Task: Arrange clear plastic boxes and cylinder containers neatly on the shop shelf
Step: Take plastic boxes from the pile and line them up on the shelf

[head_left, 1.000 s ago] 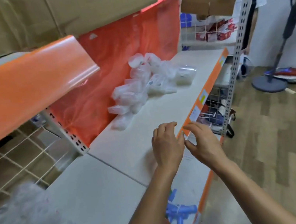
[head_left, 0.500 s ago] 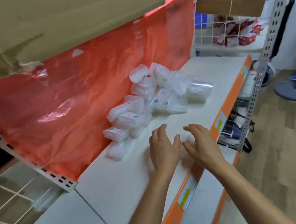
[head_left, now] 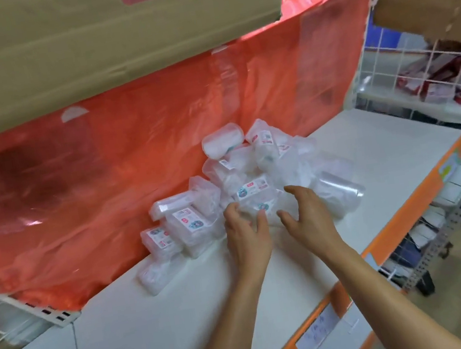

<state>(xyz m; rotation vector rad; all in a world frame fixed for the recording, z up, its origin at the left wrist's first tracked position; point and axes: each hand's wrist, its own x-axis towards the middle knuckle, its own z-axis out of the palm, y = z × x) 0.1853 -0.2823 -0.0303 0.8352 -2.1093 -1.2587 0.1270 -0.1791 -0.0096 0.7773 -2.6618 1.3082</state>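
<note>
- On the shelf (head_left: pixel 369 146), against the far red sheet (head_left: pixel 130 160), clear boxes (head_left: pixel 192 228) are lying heaped.
- The left hand (head_left: pixel 247 233) and right hand (head_left: pixel 310 216) are hovering, fingers spread, holding nothing.
- A labelled box (head_left: pixel 253 193) is sitting just beyond, between them, and a cylinder container (head_left: pixel 340 190) is lying sideways, nearest the right hand.

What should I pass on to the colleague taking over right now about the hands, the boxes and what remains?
Hands: the left hand is open, fingers spread at the near edge of the heap, gripping nothing that I can tell. The right hand is open too, close beside it.
Things: the clear plastic boxes lie in a jumbled heap on the shelf, against the red plastic sheet. A cylinder container lies on its side at the heap's right.
Done: nothing lined up yet.
Left: separate the heap, stack the boxes neatly and set the cylinder container in order.
</note>
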